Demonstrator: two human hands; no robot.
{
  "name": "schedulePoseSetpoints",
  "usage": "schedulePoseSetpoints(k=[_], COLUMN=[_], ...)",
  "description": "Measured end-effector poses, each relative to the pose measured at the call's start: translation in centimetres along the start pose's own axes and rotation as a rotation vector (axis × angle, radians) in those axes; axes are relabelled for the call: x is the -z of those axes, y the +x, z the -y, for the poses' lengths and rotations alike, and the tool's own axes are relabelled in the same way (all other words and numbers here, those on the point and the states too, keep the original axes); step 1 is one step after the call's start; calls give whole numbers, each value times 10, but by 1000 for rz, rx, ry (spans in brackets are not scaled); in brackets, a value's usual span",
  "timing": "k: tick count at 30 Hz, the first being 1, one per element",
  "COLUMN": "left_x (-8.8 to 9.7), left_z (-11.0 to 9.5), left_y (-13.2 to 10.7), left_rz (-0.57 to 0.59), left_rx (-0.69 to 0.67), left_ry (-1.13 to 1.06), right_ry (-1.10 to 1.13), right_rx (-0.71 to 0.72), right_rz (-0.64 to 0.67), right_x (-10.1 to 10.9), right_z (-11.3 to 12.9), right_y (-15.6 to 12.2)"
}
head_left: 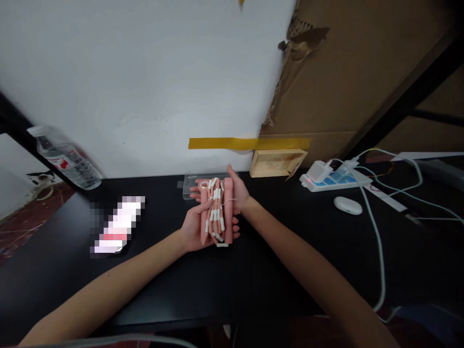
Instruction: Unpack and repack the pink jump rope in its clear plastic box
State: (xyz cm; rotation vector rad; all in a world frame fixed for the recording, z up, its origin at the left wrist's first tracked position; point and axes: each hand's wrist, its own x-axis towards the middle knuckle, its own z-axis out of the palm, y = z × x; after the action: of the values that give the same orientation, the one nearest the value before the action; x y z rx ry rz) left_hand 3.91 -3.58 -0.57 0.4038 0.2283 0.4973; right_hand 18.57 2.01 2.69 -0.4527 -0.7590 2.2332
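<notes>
Over the middle of a black desk [253, 275], both my hands hold a pink jump rope [216, 212], its two pink handles side by side and the beaded cord bundled between them. My left hand [194, 227] cups the lower end from underneath, fingers wrapped round it. My right hand [237, 193] grips the upper end, with fingers curled behind the handles. Just behind the bundle a clear plastic box [190, 186] lies flat on the desk.
A water bottle [67, 159] lies tilted at the far left. A blurred white and pink item [118, 224] rests left of my hands. A small wooden box [277, 162], a white power strip [335, 179] with cables and a white earbud case [348, 205] sit to the right.
</notes>
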Motion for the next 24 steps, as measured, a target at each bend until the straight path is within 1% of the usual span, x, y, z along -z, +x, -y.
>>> schedulePoseSetpoints(k=[2,4,6,7,9,11,13,15,16,18,20,21,22,23,24], left_x=[-1,-4,-8,-9,-11,-11,-9,-4,-1,4,9,11,12,13,13], left_z=[-5,-12,-20,-23,-31,-37,-41,-42,-41,-36,-29,-25,-22,-19,-17], left_y=[0,-1,-1,0,0,-1,-2,-4,-5,-4,-2,-1,1,2,3], left_rz=[-62,-160,-277,-336,-446,-542,-622,-685,-712,-754,-771,-773,-769,-762,-754], left_rx=[-4,9,2,-25,-142,-251,-287,-335,-379,-457,-448,-430,-417,-412,-413], left_ry=[40,142,315,421,665,967,1308,1659,1824,2097,2277,2335,2383,2425,2459], right_ry=[8,-11,-58,-91,-173,-250,-314,-411,-491,-724,-1031,-1199,-1380,-1522,-1619], right_rx=[25,62,115,145,237,382,557,710,773,867,904,910,906,914,899], right_rz=[13,34,35,20,-54,-175,-312,-420,-456,-494,-490,-461,-402,-350,-311], right_x=[4,8,11,12,12,13,13,15,17,20,25,28,31,35,38], right_z=[3,7,12,14,19,23,25,24,22,14,4,-1,-5,-9,-13], right_y=[0,-1,-3,-3,-1,3,6,5,1,-13,-33,-44,-55,-65,-73])
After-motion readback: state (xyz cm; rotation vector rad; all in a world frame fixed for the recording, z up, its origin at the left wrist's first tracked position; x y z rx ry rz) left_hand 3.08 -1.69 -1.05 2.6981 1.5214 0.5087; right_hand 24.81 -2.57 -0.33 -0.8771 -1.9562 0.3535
